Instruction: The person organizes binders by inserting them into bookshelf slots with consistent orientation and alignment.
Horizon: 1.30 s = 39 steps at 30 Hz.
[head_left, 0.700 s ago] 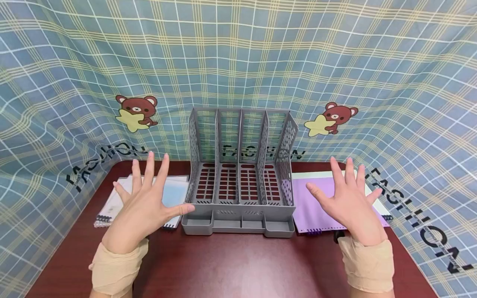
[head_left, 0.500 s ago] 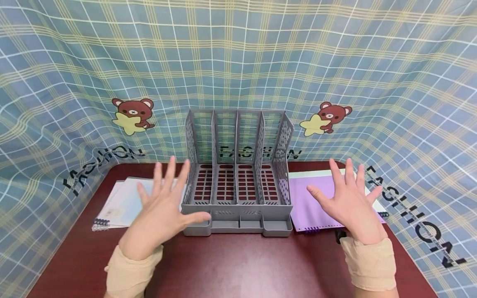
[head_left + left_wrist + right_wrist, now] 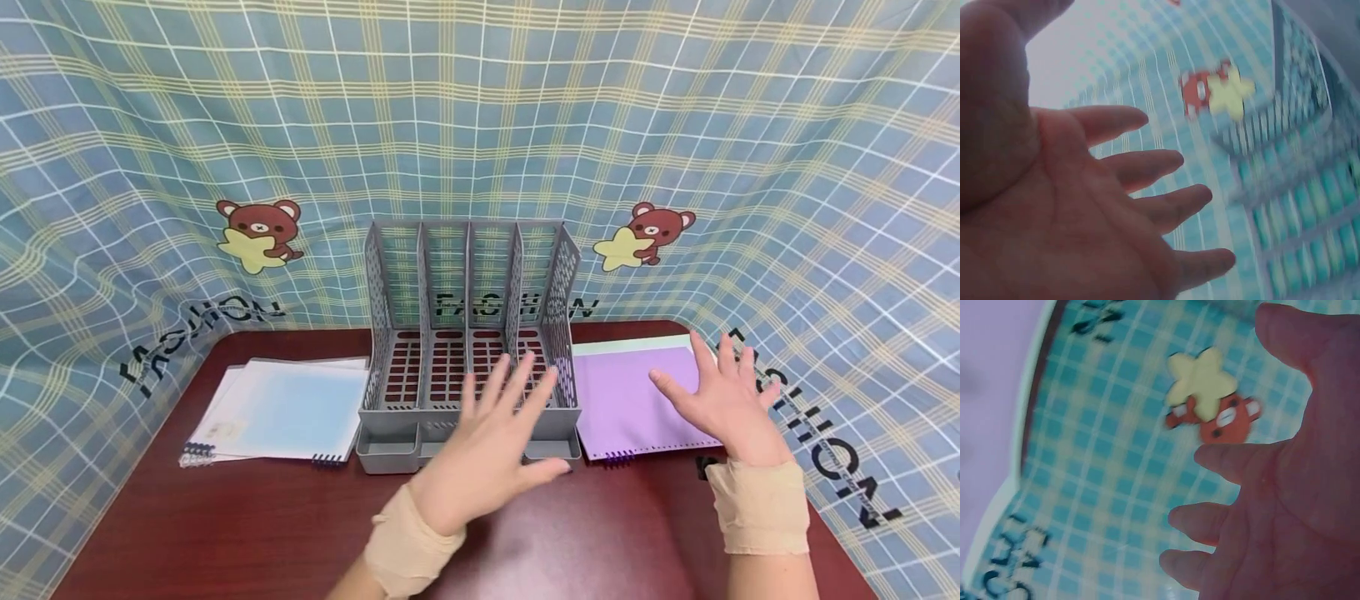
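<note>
My left hand [image 3: 483, 454] has its fingers spread and holds nothing. In the head view it overlaps the front trays of a grey desktop file organizer [image 3: 474, 417], whose tall slots are divided by perforated walls. The left wrist view shows that palm [image 3: 1085, 206] and the blurred organizer [image 3: 1297, 225] beyond the fingertips. My right hand [image 3: 727, 400], also spread and holding nothing, is over the right edge of a purple spiral notebook [image 3: 630, 400]. Part of that notebook is hidden behind it. In the right wrist view, its palm [image 3: 1297, 487] shows with fingers apart.
Left of the organizer lies a stack of spiral notebooks with a pale blue cover [image 3: 300, 408] on top. A pale green sheet or cover [image 3: 637, 343] shows under the purple notebook. A checked curtain [image 3: 480, 125] surrounds the dark red table [image 3: 225, 525].
My left hand has swept right, from over the left notebooks to the front of the organizer, uncovering the notebooks. My right hand has shifted slightly to the right. The head view has turned slightly.
</note>
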### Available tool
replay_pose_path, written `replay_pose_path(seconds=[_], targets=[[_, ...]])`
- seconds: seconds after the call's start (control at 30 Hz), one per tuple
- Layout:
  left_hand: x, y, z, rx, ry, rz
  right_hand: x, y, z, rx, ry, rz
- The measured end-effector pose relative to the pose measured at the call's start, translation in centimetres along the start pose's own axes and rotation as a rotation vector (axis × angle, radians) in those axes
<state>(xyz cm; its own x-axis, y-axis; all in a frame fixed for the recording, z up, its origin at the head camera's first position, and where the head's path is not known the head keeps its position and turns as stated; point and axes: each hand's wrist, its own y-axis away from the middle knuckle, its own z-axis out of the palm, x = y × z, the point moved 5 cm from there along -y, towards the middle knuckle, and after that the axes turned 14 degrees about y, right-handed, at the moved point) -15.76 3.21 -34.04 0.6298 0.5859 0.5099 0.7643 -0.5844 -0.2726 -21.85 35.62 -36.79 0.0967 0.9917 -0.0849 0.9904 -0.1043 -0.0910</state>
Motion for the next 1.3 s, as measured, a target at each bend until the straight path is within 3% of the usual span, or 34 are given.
replay_pose_path(seconds=[0.23,0.5,0.63,0.93,1.13,1.3], targets=[[2.5,-3.0,6.2,-0.055,-0.087,0.076,3.3,-1.1,2.7,-0.099,0.001,-0.004],[5.3,-5.9,13.0,-0.071,-0.212,0.098,4.1,-1.4,5.2,-0.189,0.027,-0.029],[5.6,-7.0,15.6,-0.073,-0.229,0.103,4.7,-1.3,6.0,-0.246,0.031,-0.041],[3.3,-8.7,19.4,-0.089,-0.281,-0.047,6.1,-1.4,8.1,-0.281,0.030,-0.107],[2.5,-9.2,20.6,-0.109,-0.285,-0.091,5.9,-1.5,9.0,-0.374,0.045,-0.099],[2.3,-9.3,20.8,-0.076,-0.325,-0.067,5.9,-1.3,9.3,-0.396,0.051,-0.091]])
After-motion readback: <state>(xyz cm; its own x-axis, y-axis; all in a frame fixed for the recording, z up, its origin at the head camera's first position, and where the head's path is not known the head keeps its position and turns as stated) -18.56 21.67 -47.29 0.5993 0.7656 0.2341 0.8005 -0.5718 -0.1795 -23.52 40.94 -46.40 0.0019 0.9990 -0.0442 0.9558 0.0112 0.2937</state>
